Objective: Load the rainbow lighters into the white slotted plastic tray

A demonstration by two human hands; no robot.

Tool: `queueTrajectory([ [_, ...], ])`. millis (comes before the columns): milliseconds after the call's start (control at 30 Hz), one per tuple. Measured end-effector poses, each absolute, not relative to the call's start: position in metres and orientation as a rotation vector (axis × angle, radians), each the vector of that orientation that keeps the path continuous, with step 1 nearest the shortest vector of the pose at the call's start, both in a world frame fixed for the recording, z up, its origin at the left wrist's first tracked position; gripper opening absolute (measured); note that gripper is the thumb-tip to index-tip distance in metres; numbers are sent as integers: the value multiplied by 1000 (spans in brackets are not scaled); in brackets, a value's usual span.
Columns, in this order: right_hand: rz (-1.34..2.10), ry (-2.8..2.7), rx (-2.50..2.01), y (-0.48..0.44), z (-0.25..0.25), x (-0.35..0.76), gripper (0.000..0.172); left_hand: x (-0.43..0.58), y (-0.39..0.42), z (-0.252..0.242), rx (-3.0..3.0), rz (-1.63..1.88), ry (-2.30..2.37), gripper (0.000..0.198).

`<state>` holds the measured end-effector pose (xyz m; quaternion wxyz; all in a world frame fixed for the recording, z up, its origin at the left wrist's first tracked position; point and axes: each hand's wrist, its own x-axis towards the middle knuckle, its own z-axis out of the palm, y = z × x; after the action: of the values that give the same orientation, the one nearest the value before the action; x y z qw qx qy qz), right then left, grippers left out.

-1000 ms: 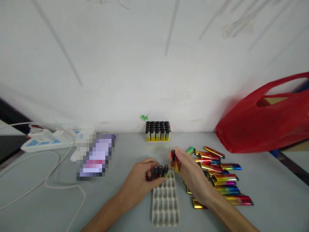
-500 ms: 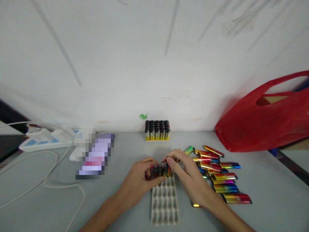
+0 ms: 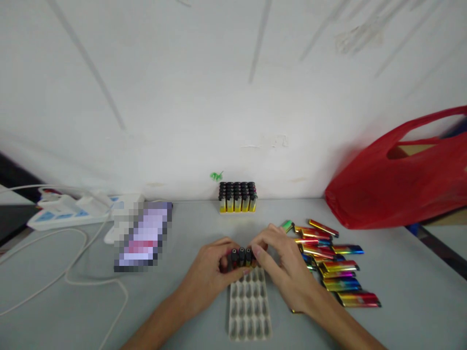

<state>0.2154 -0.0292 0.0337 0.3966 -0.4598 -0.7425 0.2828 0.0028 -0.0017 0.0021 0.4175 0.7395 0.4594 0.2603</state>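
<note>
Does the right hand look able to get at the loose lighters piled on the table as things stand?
Probably yes. The right hand is busy at the lighters in the tray, but the loose lighters lie flat just beside its wrist on the table, uncovered, with nothing between them.

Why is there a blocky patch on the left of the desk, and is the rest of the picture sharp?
Head view: the blocky patch is pixelated on purpose. Light is soft and even, and the whole frame is slightly soft. The loose lighters glint; the wide lens bends the table edges.
</note>
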Motion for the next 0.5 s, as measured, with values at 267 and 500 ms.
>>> queueTrajectory([
  [267, -48, -1864, -1770, -19, 19, 230, 20, 3, -3, 6, 1849, 613, 1171, 20],
  [500, -443, -1986, -2077, -16, 8, 242, 23, 2, -3, 2, 1842, 596, 1181, 15],
])
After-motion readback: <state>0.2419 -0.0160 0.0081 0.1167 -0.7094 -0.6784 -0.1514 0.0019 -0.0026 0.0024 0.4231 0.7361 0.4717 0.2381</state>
